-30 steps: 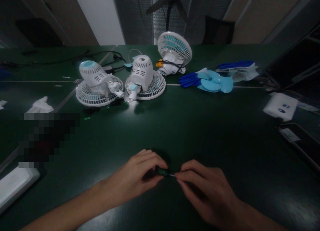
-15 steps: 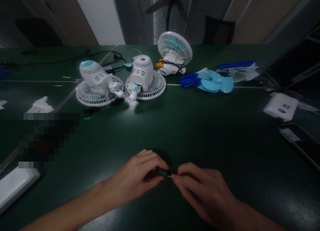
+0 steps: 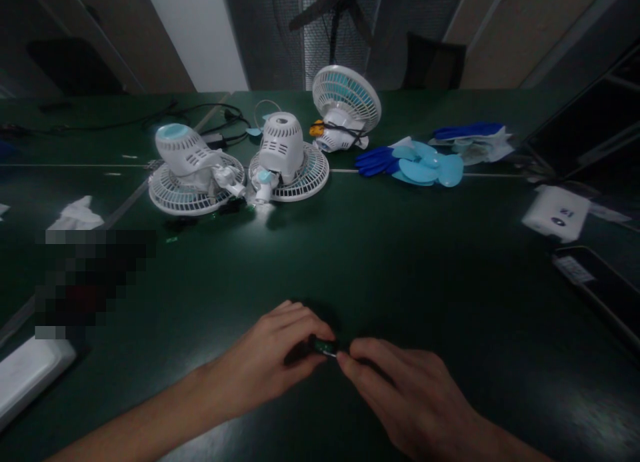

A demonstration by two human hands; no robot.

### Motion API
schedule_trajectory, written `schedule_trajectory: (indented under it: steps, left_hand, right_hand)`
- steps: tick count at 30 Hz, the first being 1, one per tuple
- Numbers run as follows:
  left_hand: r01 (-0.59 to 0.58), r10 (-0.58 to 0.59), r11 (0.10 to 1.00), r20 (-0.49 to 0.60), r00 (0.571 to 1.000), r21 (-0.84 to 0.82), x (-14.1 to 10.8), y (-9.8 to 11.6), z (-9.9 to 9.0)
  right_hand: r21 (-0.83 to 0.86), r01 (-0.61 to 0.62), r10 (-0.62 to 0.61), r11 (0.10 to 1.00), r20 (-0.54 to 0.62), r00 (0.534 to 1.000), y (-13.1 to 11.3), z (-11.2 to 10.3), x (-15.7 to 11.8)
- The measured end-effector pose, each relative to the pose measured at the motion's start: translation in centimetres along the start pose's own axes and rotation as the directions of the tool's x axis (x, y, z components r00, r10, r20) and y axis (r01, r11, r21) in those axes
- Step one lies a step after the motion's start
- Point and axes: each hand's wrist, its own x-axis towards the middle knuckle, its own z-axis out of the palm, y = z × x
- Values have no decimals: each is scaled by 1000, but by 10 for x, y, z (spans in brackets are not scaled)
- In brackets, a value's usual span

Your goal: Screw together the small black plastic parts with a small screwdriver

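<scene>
Over tbl (image 3: 400, 262), hands (image 3: 283, 345) pinching green item (image 3: 324, 347), type unclear, wht fans (image 3: 281, 142), blue gloves (image 3: 374, 162) beyond

Dim, background murky. Glare on green tabletop (image 3: 425, 255): bright patch before middle fan (image 3: 283, 145), broad sheen lower right. Dark shadow beside left hand (image 3: 287, 339); small green item (image 3: 326, 347) hard to read. Soft overall; edges stretched. 1 pixelated patch (image 3: 95, 275), left.
</scene>
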Motion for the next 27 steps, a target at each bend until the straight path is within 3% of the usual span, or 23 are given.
schedule_trajectory:
  steps: [7, 15, 20, 27]
  left_hand:
    - [3, -3, 1000, 3, 1000, 1, 1, 1, 0]
    - [-12, 12, 1000, 5, 1000, -6, 1, 1, 0]
    - [-12, 12, 1000, 16, 1000, 4, 1, 0, -1]
    - [-2, 2, 1000, 13, 1000, 18, -1, 1, 0]
  right_hand:
    - [28, -10, 10, 1000, 23, 1000, 1, 7, -4]
    - [44, -3, 5, 999, -44, 999, 2, 8, -4]
    - [53, -43, 48, 998, -105, 993, 2, 2, -1]
    - [137, -83, 95, 987, -86, 992, 4, -1, -7]
